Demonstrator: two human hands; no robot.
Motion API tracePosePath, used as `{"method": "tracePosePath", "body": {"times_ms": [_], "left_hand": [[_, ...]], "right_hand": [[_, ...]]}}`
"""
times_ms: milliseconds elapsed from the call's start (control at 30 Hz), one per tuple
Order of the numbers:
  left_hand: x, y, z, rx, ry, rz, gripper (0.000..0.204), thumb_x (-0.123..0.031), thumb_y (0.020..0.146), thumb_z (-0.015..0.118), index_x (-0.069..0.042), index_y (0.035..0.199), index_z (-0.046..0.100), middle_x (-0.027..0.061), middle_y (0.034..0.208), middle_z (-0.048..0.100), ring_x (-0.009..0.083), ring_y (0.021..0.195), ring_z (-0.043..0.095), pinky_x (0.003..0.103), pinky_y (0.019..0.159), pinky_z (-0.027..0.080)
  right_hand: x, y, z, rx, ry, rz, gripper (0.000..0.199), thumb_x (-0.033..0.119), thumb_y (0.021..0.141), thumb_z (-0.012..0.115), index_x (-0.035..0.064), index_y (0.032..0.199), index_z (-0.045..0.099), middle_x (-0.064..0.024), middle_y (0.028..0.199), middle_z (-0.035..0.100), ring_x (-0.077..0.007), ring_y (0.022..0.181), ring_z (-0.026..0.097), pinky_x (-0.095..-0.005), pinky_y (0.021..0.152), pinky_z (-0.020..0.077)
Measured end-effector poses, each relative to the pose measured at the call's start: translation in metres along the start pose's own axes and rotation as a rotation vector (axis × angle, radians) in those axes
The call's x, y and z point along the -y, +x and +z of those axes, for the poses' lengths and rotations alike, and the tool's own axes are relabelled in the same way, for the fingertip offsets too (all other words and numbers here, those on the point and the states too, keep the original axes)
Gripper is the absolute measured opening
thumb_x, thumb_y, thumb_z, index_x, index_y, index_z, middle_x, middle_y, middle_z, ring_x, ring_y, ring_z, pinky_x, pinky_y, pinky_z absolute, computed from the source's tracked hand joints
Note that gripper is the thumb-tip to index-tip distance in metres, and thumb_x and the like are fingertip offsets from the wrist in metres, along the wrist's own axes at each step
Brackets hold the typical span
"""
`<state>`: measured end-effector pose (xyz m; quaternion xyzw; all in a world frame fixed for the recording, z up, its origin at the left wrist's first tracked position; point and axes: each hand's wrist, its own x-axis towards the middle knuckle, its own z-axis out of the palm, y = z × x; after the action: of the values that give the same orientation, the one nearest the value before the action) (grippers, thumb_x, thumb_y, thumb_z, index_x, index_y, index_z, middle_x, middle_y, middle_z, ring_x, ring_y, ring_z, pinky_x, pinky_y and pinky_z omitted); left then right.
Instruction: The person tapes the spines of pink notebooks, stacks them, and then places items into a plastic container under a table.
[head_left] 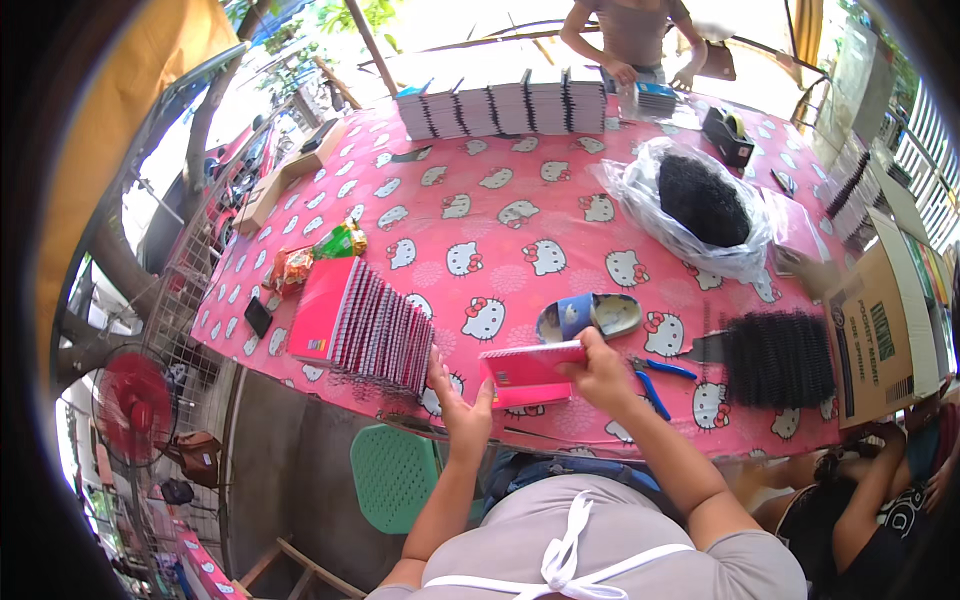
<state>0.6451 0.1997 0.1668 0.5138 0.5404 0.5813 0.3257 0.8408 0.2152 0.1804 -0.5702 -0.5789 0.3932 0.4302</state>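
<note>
My right hand (602, 375) grips a small red-pink spiral notebook (530, 366) by its right end, above the near edge of the table. Another pink cover or notebook shows partly below it. My left hand (462, 408) has its fingers apart, between that notebook and a long row of red spiral notebooks (375, 325). Its fingertips are at the row's near right end, and its thumb is by the held notebook's left edge; whether either touches is hard to tell. Just beyond my right hand lies a blue patterned slipper (588, 317).
Blue-handled pliers (660, 383) and a pile of black spiral wires (780, 360) lie right, beside a cardboard box (885, 325). Behind are a plastic bag of black coils (700, 205), a tape dispenser (728, 137) and stacked notebooks (505, 108). Another person (632, 45) stands across the table.
</note>
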Motion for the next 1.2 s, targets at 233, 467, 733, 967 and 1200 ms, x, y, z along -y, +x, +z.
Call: {"method": "tracePosePath", "body": {"times_ms": [233, 467, 733, 967, 1200], "left_hand": [[-0.015, -0.01, 0.014, 0.117, 0.547, 0.261, 0.082, -0.011, 0.075, 0.072, -0.015, 0.143, 0.027, 0.0216, 0.143, 0.024, 0.0346, 0.129, 0.032, 0.045, 0.107, 0.022], [-0.027, 0.012, 0.033, 0.203, 0.486, 0.451, 0.011, -0.015, 0.072, 0.074, -0.01, 0.081, 0.072, -0.0004, 0.079, 0.066, 0.0203, 0.085, 0.052, 0.034, 0.082, 0.036], [-0.031, 0.011, 0.029, 0.278, 0.479, 0.437, 0.017, -0.013, 0.071, 0.075, -0.008, 0.087, 0.072, 0.0041, 0.084, 0.066, 0.0199, 0.083, 0.052, 0.032, 0.077, 0.042], [-0.035, 0.012, 0.031, 0.255, 0.503, 0.491, 0.021, -0.015, 0.069, 0.078, -0.008, 0.087, 0.071, 0.0046, 0.086, 0.066, 0.0199, 0.084, 0.052, 0.033, 0.076, 0.042], [-0.03, 0.009, 0.03, 0.238, 0.485, 0.499, 0.021, -0.015, 0.067, 0.079, -0.008, 0.085, 0.072, 0.0045, 0.083, 0.065, 0.0197, 0.082, 0.053, 0.033, 0.074, 0.043]], "right_hand": [[-0.047, 0.0, 0.044, 0.068, 0.234, -0.255, 0.032, -0.006, 0.074, 0.066, 0.0047, 0.096, 0.045, -0.011, 0.089, 0.053, -0.0214, 0.084, 0.056, -0.0318, 0.073, 0.0458], [-0.044, 0.02, -0.063, -0.454, -0.408, -0.149, 0.024, 0.009, 0.071, 0.066, 0.0025, 0.094, 0.061, -0.0176, 0.087, 0.06, -0.0342, 0.087, 0.057, -0.0407, 0.08, 0.0466], [-0.074, 0.017, -0.126, -0.461, -0.664, 0.028, 0.03, 0.003, 0.075, 0.063, 0.0047, 0.104, 0.056, -0.0158, 0.097, 0.057, -0.0302, 0.088, 0.059, -0.0379, 0.074, 0.05], [-0.006, -0.012, -0.041, 0.068, -0.079, -0.395, 0.033, -0.005, 0.075, 0.062, 0.0035, 0.106, 0.063, -0.013, 0.091, 0.061, -0.025, 0.079, 0.061, -0.0322, 0.067, 0.0495], [0.003, -0.004, -0.035, -0.069, -0.202, -0.506, 0.022, -0.003, 0.071, 0.064, 0.0055, 0.091, 0.067, -0.0091, 0.081, 0.06, -0.0257, 0.074, 0.059, -0.0349, 0.065, 0.0477]]}}
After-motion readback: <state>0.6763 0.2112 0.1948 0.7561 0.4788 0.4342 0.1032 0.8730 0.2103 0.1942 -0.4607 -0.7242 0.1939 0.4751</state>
